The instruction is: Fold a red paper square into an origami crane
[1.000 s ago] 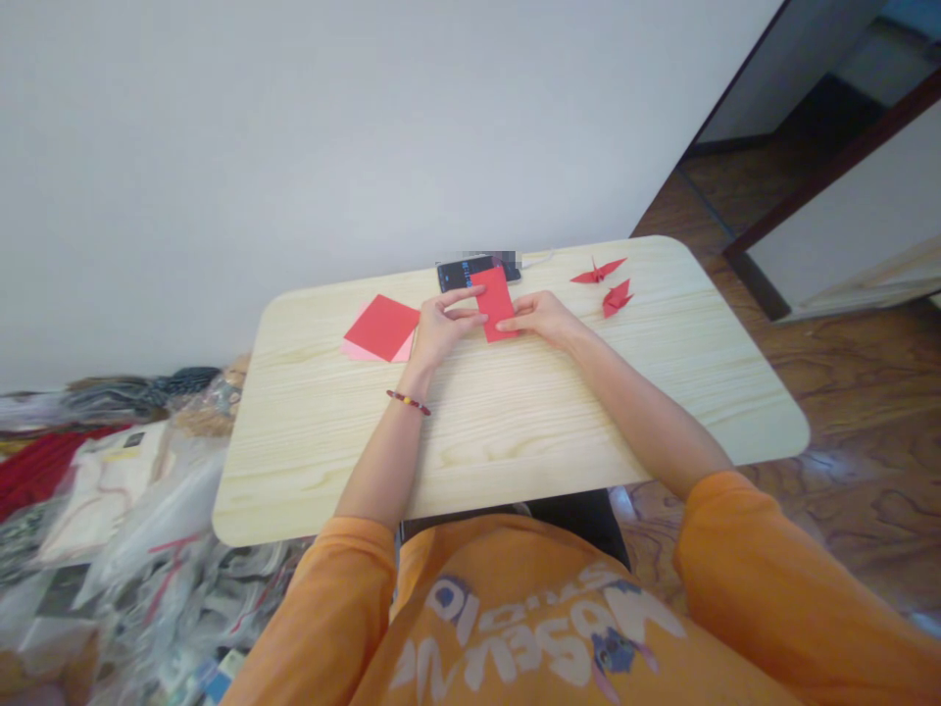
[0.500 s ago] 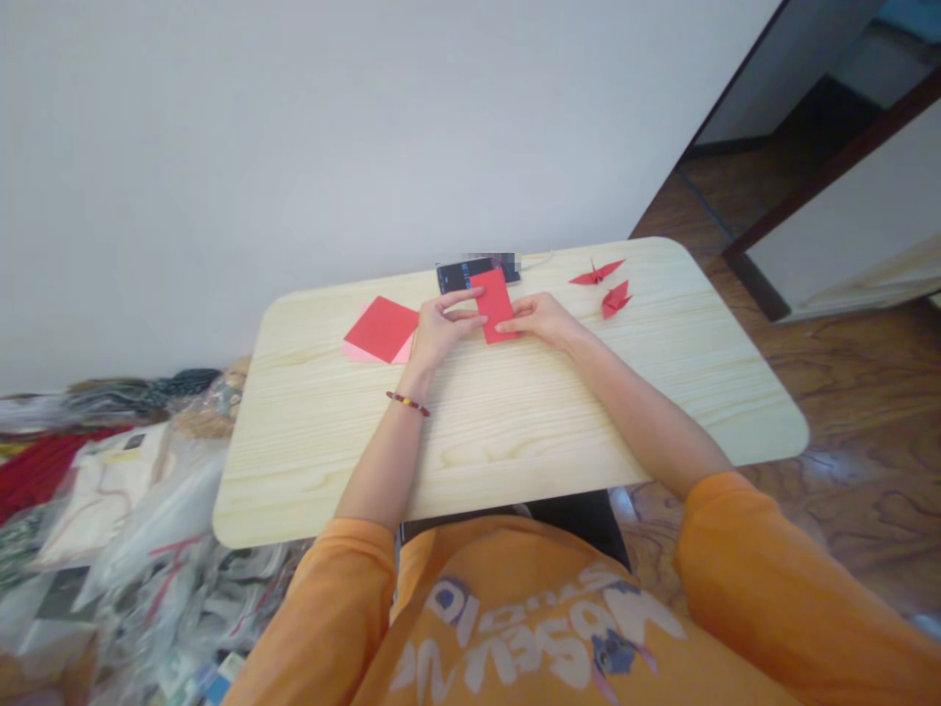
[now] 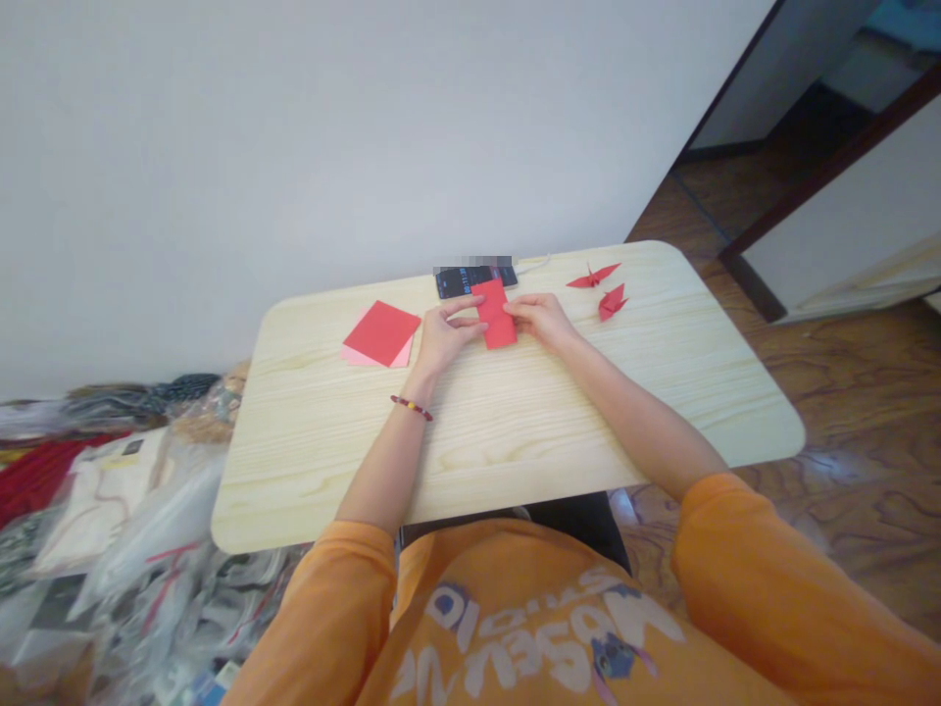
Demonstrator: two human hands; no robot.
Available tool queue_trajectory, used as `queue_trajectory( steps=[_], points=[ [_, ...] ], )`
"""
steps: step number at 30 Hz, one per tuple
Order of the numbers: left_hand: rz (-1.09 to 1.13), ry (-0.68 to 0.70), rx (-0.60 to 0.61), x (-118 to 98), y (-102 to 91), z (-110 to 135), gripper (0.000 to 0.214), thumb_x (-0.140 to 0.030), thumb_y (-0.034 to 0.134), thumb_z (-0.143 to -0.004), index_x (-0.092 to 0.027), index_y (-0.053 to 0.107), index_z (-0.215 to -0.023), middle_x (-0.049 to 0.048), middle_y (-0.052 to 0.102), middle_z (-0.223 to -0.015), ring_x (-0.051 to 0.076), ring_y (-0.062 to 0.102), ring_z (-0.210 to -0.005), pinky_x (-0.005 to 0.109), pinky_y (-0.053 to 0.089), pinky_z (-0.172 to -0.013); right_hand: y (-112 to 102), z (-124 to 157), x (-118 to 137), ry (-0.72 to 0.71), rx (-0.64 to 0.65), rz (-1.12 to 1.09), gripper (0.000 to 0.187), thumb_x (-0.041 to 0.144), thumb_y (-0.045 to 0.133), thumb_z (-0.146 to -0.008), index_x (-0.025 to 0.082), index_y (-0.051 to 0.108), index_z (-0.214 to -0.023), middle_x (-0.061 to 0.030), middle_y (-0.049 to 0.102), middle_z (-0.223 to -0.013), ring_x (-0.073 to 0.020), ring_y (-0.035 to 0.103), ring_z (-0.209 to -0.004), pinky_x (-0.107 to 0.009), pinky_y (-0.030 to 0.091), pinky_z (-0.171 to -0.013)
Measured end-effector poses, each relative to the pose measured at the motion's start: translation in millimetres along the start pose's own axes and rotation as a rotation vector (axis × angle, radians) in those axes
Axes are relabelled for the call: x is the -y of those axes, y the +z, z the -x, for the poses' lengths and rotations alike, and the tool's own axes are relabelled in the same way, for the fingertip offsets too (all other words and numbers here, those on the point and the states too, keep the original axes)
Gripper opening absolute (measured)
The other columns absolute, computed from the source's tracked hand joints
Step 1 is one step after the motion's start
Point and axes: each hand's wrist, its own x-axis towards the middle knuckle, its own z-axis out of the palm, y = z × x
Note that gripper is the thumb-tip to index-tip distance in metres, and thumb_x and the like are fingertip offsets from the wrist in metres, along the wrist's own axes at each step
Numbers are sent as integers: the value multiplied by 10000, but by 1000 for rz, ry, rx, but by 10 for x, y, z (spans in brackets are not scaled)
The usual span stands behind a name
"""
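Note:
A folded red paper rectangle (image 3: 497, 315) lies on the light wooden table (image 3: 507, 422) near its far edge. My left hand (image 3: 445, 336) presses on the paper's left edge with its fingers laid along it. My right hand (image 3: 540, 319) holds the paper's right edge, fingers curled over it. A stack of red and pink paper squares (image 3: 380, 333) lies to the left of my left hand. Two folded red paper cranes (image 3: 601, 288) sit to the right of my right hand.
A dark phone (image 3: 474, 278) with a cable lies just behind the paper at the wall. Plastic bags and fabric (image 3: 110, 510) are piled on the floor at the left. An open doorway (image 3: 823, 137) and wooden floor are at the right.
The folded paper and both hands have shifted slightly toward me; my right hand has slid up along the paper's right edge. The view has tilted a little.

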Motion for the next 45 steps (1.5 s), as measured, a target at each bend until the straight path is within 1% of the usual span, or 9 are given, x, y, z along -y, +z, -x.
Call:
queue_trajectory(
  steps=[5, 8, 16, 23, 30, 35, 37, 40, 45],
  points=[
    [56, -59, -18, 44, 11, -9, 549, -201, 808, -552, -177, 702, -1090, 64, 758, -895, 220, 715, -832, 374, 564, -840, 21, -21, -20, -31, -15, 115, 223, 237, 725, -687, 168, 569, -543, 22, 563, -482, -88, 481, -453, -216, 375, -466],
    [93, -106, -42, 47, 25, -7, 556, -191, 814, -531, -170, 706, -1076, 70, 757, -924, 226, 714, -857, 390, 559, -870, 6, -40, -44, -29, 7, 201, 311, 315, 723, -729, 186, 510, -542, 45, 480, -438, -76, 388, -404, -222, 300, -439],
    [147, -142, -62, 58, 27, -10, 543, -185, 819, -501, -165, 720, -1034, 74, 755, -967, 219, 715, -858, 403, 547, -913, -74, -50, -49, -170, 84, 488, 470, 500, 638, -811, 191, 488, -490, 32, 445, -399, -84, 361, -391, -253, 257, -453],
    [153, -104, -103, 115, -3, -50, 554, -197, 816, -506, -173, 720, -1051, 72, 756, -923, 228, 714, -874, 395, 558, -891, -67, -29, -42, -180, 153, 460, 395, 457, 645, -805, 191, 492, -556, 55, 442, -408, -74, 365, -412, -232, 246, -451],
    [164, -46, -195, 152, -140, -126, 566, -202, 828, -499, -165, 721, -1055, 92, 747, -1005, 233, 709, -907, 373, 557, -887, -104, -50, -45, -208, 85, 570, 375, 304, 530, -883, 186, 464, -533, 40, 451, -470, -78, 378, -439, -244, 272, -490],
    [174, -28, -197, 153, -114, -122, 576, -208, 834, -494, -153, 723, -1056, 84, 756, -933, 214, 716, -808, 377, 558, -868, -121, -137, -147, -229, 100, 388, 336, 454, 503, -896, 178, 545, -710, 25, 548, -581, -72, 385, -414, -239, 248, -444],
    [177, -39, -182, 157, -58, -104, 589, -206, 833, -509, -153, 716, -1084, 74, 757, -868, 210, 717, -776, 377, 554, -865, -115, -161, -193, -276, 137, 381, 393, 543, 565, -839, 184, 523, -685, 40, 492, -534, -78, 382, -432, -234, 251, -456],
    [194, -42, -173, 153, 6, -82, 588, -202, 829, -524, -158, 711, -1098, 62, 754, -812, 207, 717, -765, 369, 554, -853, -105, -165, -222, -304, 176, 391, 431, 578, 627, -776, 192, 483, -650, 53, 440, -501, -81, 368, -456, -232, 250, -477],
    [224, -36, -194, 142, 15, -84, 573, -188, 833, -512, -162, 720, -1074, 58, 754, -821, 188, 710, -740, 345, 561, -824, -88, -106, -161, -361, 102, 577, 422, 507, 562, -846, 196, 426, -596, 52, 401, -468, -90, 356, -498, -244, 230, -512]
  ],
)
